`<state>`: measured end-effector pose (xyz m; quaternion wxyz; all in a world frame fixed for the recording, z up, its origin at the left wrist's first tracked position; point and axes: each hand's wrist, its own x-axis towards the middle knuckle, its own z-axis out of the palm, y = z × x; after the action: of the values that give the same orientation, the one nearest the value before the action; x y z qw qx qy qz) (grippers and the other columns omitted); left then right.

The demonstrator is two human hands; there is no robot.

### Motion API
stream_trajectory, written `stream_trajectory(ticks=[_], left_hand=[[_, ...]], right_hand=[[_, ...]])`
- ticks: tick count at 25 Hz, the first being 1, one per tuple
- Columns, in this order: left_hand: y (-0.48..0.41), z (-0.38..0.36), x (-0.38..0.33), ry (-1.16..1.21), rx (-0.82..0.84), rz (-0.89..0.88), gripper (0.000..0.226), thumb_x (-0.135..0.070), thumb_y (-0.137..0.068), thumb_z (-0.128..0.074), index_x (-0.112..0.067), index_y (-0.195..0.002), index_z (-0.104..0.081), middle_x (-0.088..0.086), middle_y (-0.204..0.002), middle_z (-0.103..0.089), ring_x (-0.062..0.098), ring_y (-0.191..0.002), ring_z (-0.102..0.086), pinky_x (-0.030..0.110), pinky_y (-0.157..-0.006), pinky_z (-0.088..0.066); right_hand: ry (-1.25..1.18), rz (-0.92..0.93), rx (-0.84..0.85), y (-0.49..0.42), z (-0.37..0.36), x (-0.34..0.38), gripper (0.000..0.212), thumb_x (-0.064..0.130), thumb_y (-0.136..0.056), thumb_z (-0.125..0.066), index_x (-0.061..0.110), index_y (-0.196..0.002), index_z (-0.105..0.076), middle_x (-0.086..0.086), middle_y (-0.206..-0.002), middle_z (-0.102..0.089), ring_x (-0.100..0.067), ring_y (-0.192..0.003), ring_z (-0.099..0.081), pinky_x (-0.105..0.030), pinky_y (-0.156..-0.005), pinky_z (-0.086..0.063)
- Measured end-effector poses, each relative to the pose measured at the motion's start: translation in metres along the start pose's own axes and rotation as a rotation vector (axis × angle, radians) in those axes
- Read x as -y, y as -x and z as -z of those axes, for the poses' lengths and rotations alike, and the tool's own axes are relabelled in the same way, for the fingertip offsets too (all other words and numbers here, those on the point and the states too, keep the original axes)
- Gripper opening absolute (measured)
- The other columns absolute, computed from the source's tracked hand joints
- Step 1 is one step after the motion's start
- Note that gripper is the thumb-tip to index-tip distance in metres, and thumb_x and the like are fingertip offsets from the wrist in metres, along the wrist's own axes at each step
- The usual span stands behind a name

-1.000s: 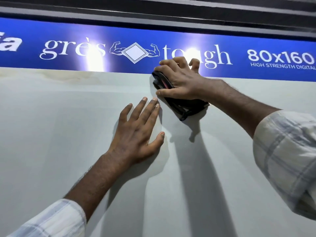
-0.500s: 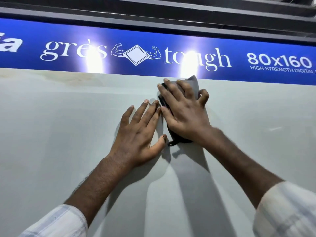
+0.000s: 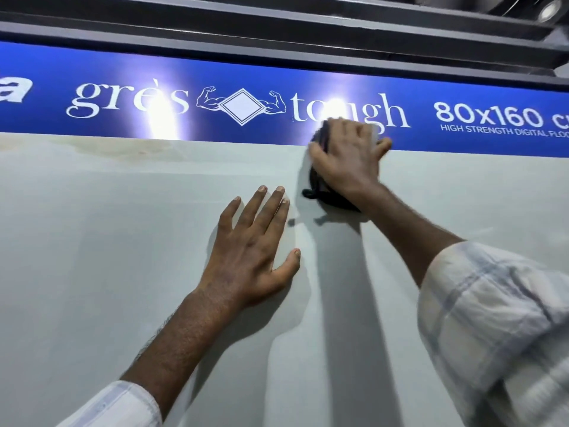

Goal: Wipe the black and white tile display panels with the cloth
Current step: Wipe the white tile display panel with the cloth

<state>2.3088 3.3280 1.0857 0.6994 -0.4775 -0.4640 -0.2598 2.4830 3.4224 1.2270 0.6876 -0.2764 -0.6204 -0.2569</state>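
We face a pale tile panel (image 3: 107, 241) under a blue banner (image 3: 184, 84) reading "gres tough 80x160". Our left grip (image 3: 249, 251), mid-frame, lies flat on the panel, fingers straight & spread, holding nothing. At 1 o'clock from it our right grip (image 3: 345, 155), motion-blurred, presses a dark cloth (image 3: 326, 197) on the panel's top edge w/ fingers spread, tips overlapping the banner. Cloth pokes out at its 7 o'clock.

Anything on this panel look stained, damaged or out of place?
A faint tan smear runs along the top left of the white panel, under the blue banner; possibly grime or veining. Nothing else stands out.
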Motion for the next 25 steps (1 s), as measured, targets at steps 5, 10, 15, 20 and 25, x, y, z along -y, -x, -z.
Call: stream_trajectory(ticks=[5, 10, 15, 20, 25], left_hand=[[0.001, 0.003, 0.001, 0.021, 0.025, -0.01, 0.08, -0.057, -0.095, -0.037, -0.005, -0.154, -0.047, 0.011, -0.166, -0.038, 0.031, -0.155, -0.032, 0.056, -0.121, -0.026], [0.003, 0.001, 0.001, 0.045, 0.045, -0.017, 0.084, -0.058, -0.093, -0.035, -0.004, -0.157, -0.041, 0.012, -0.169, -0.03, 0.033, -0.157, -0.027, 0.055, -0.123, -0.016], [0.002, -0.002, 0.002, 0.059, 0.003, -0.028, 0.084, -0.059, -0.091, -0.037, -0.002, -0.153, -0.047, 0.014, -0.165, -0.037, 0.035, -0.154, -0.032, 0.056, -0.121, -0.019], [0.002, -0.004, 0.004, 0.076, 0.026, -0.061, 0.084, -0.06, -0.092, -0.034, -0.004, -0.152, -0.047, 0.017, -0.165, -0.037, 0.037, -0.155, -0.03, 0.058, -0.122, -0.017], [0.005, 0.007, 0.003, 0.326, -0.038, -0.025, 0.073, -0.054, -0.094, -0.039, -0.008, -0.149, -0.055, 0.007, -0.166, -0.038, 0.03, -0.151, -0.04, 0.057, -0.12, -0.026]], right_hand=[[0.009, 0.618, 0.1, 0.01, 0.009, 0.007, 0.07, 0.063, -0.092, -0.037, 0.029, -0.152, -0.046, 0.011, -0.155, -0.048, -0.017, -0.142, -0.039, -0.048, -0.098, -0.023], [-0.074, -0.018, -0.024, -0.001, 0.013, -0.059, 0.045, 0.053, -0.095, -0.045, 0.036, -0.136, -0.053, 0.009, -0.142, -0.054, -0.022, -0.138, -0.038, -0.052, -0.098, -0.023], [-0.005, 0.306, 0.009, 0.032, -0.004, 0.004, 0.063, 0.06, -0.089, -0.042, 0.03, -0.145, -0.051, 0.007, -0.151, -0.048, -0.022, -0.142, -0.034, -0.044, -0.098, -0.019], [0.071, 0.622, 0.053, 0.064, 0.013, -0.026, 0.068, 0.058, -0.093, -0.044, 0.027, -0.154, -0.046, 0.008, -0.16, -0.043, -0.015, -0.149, -0.035, -0.046, -0.1, -0.024], [-0.033, 0.031, 0.001, 0.015, 0.022, -0.08, 0.057, 0.057, -0.093, -0.044, 0.038, -0.146, -0.049, 0.011, -0.149, -0.049, -0.02, -0.142, -0.036, -0.047, -0.096, -0.024]])
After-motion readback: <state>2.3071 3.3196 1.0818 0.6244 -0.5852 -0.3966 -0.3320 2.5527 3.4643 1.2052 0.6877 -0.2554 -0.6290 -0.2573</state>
